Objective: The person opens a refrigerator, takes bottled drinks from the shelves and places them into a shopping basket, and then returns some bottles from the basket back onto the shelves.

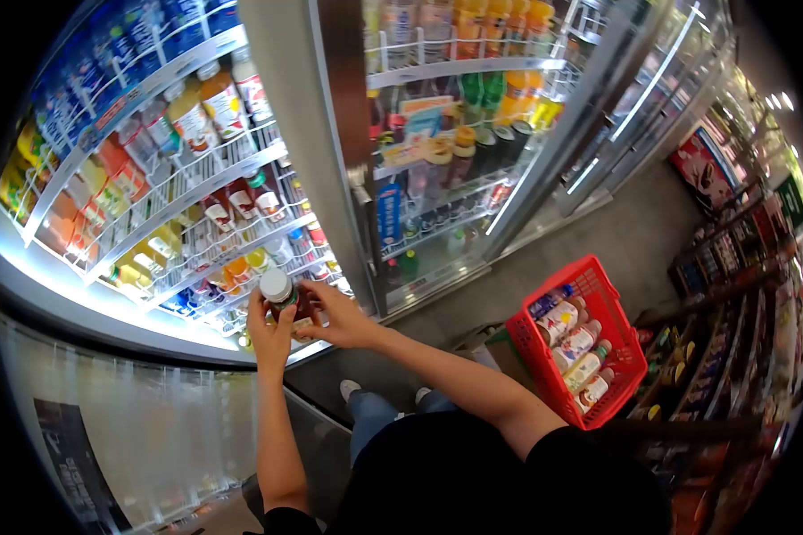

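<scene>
Between my two hands is a drink bottle [277, 287] with a wide white cap and a dark body, its cap tilted up toward me. My left hand [269, 337] is closed around the bottle's near left side. From the right, my right hand [337, 316] grips the bottle's body with thumb and fingers. The hands cover much of the label. Just beyond them, the lit fridge shelves [183, 168] carry rows of juice and other drink bottles.
A fridge door [107, 428] stands open at lower left. Beside me on the right, a red basket [528, 332] holds several bottles [582, 346]. Closed glass doors continue along the aisle. Snack shelves [709, 348] line the right side.
</scene>
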Demonstrator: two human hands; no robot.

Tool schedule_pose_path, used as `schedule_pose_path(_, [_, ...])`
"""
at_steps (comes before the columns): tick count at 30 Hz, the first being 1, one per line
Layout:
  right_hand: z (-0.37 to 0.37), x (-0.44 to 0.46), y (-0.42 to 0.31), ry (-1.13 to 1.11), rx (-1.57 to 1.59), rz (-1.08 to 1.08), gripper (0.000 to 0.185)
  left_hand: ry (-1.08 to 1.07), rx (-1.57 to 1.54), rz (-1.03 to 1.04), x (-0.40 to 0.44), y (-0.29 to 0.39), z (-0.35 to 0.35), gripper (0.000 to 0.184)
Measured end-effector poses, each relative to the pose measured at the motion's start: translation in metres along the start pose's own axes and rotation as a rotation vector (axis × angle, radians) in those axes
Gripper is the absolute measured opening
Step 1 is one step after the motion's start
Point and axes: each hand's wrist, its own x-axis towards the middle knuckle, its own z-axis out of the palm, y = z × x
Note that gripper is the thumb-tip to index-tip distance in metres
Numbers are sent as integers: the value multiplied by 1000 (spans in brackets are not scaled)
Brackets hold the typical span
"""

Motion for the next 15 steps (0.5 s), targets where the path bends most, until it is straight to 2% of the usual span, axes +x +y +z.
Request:
schedule_pose_path(3, [-28,-52,-3,37,39,17,80,-90,2,48,-24,19,40,43])
schedule_pose_path(5, [-47,-92,-13,105,21,111,81,-115,88,28,-51,14,69,48])
schedule_pose_path(7, [-70,-131,-25,193,-14,162,80,-148,-37,-13,-75,23,108,50])
schedule_pose_path(10, [-90,-190,-35,356,-44,260,79,-365,-200,-14,-107,16,149,64])
schedule_pose_path(11, [-96,-205,-44,427,-37,306,78,-400,-246,-9,-115,32,163,68])
schedule_pose_path(12, [-100,-221,-54,496,19,345,76,-533,-298,-26,-120,47,168,70])
schedule_pose_path(13, [-102,-237,-56,580,52,346,75,-561,-262,6,-129,45,177,63])
schedule_pose_path(15, [-101,-264,-57,706,59,369,76,-708,-312,-75,-154,47,186,57])
